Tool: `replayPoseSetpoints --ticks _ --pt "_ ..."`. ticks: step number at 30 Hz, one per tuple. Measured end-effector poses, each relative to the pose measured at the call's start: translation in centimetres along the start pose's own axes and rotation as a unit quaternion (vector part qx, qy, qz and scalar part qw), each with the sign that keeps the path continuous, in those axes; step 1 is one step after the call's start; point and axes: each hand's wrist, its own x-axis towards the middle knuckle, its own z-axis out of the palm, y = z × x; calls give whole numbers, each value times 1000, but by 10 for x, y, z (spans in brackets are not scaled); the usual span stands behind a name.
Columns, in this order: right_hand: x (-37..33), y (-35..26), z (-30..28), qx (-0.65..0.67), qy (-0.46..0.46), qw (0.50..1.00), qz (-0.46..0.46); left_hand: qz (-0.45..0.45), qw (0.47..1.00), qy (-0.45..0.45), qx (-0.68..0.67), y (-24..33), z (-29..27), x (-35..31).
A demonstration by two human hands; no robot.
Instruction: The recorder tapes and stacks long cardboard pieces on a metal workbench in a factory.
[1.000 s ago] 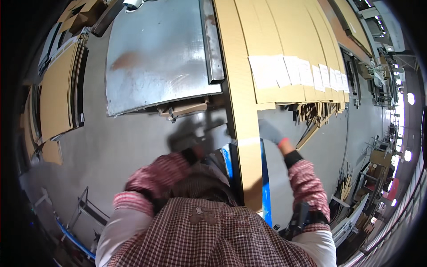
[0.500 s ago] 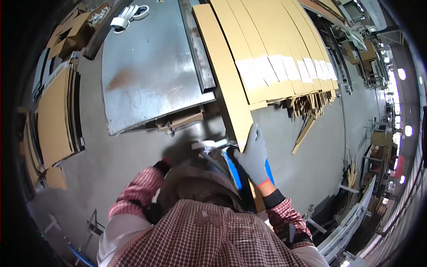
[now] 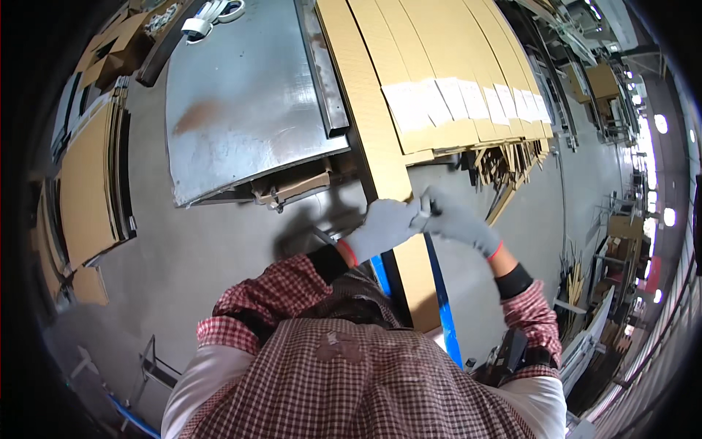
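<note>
My two grey-gloved hands meet above a long, narrow cardboard box [image 3: 383,146] that runs from the far edge down to my body. My left hand [image 3: 383,225] is closed, its fingers bent toward the right one. Fingers curled in, my right hand [image 3: 457,222] touches the left fingertips. Anything pinched between them is too small or hidden to name. Blue edging [image 3: 443,307] shows along the box's near part, below the hands. A dark bar-like thing [image 3: 323,235] shows beside my left wrist, partly covered.
Left of the box stands a metal-topped table [image 3: 241,110] with white tape rolls [image 3: 212,18] and a steel bar [image 3: 322,73]. Overlapping long cartons [image 3: 439,44] with white sheets lie to the right, above cardboard strips [image 3: 512,164]. Flat cardboard [image 3: 88,183] leans at far left.
My left hand has come up from low beside the box to meet the right. The right hand has let go of the box's edge and curled its fingers. A white thing near the left hand is gone from view.
</note>
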Motion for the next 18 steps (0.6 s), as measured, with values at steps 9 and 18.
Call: replayPoseSetpoints --ticks 9,18 --pt "139 168 22 -377 -45 925 -16 73 994 46 62 24 -15 22" --pt "33 113 37 -145 -329 933 -26 -120 758 195 -611 63 143 -87"
